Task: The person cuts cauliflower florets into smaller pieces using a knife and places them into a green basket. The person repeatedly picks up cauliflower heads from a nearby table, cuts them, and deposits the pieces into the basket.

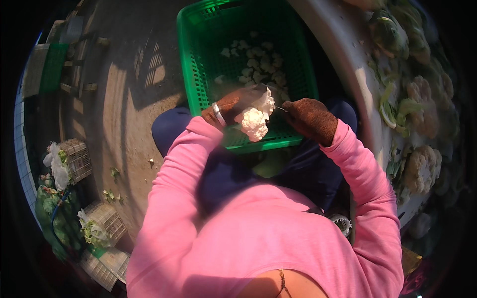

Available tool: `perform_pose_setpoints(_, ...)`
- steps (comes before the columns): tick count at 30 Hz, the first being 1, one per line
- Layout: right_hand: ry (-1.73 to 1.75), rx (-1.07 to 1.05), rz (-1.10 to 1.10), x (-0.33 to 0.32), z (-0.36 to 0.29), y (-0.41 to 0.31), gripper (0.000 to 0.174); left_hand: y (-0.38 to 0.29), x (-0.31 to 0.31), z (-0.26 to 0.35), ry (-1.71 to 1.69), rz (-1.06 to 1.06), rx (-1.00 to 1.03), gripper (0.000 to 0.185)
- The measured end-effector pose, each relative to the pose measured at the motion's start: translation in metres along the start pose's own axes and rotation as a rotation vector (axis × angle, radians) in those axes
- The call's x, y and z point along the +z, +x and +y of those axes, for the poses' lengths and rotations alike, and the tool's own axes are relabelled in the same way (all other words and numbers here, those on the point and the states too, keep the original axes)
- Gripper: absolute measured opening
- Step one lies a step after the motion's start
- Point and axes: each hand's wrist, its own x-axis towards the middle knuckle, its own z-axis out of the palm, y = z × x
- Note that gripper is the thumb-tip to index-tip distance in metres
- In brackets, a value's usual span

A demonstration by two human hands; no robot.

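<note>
A piece of white cauliflower is in my left hand, which wears a dark, brownish glove below a silver bracelet. My right hand, in a brown knit glove, is closed around a small knife; its handle is hidden in the fist. The thin blade points left and meets or nearly meets the cauliflower's right side. Both hands are above the near end of a green plastic crate between my knees. Several cut cauliflower florets lie on the crate's bottom.
To the right, a pale ledge borders a surface with cauliflower heads and loose leaves. Leaf scraps dot the concrete floor at left. Wicker-like crates with greens and a wooden stand are farther left.
</note>
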Motion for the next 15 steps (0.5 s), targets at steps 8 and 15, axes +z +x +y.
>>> perform_pose_setpoints(8, 0.038, 0.063, -0.155, 0.040, 0.013, 0.007, 0.012, 0.003, 0.000, -0.011, -0.090, 0.028, -0.168, 0.039)
perform_pose_setpoints(15, 0.014, 0.067, -0.448, 0.028, 0.020, 0.042, 0.018, 0.001, 0.002, 0.011, -0.239, 0.037, -0.408, 0.035)
